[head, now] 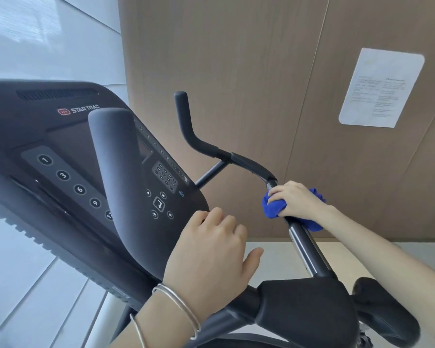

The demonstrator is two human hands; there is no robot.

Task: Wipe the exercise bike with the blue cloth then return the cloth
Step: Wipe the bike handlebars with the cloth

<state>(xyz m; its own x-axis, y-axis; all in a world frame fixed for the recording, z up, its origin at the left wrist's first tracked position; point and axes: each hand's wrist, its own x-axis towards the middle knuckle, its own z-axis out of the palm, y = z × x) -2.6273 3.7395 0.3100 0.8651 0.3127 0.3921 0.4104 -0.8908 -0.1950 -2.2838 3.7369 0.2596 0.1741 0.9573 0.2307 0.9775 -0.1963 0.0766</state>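
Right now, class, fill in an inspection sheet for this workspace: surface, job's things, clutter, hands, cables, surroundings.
Surface: black console with number buttons, slanted in the view.
Job's things: blue cloth wrapped round the handlebar.
Clutter: nothing seen.
Hands: right hand grips the cloth on the bar; left hand holds the near padded grip, bracelets on its wrist.
Cables: nothing seen.
Surroundings: wooden wall panel with a printed sheet stuck on it.
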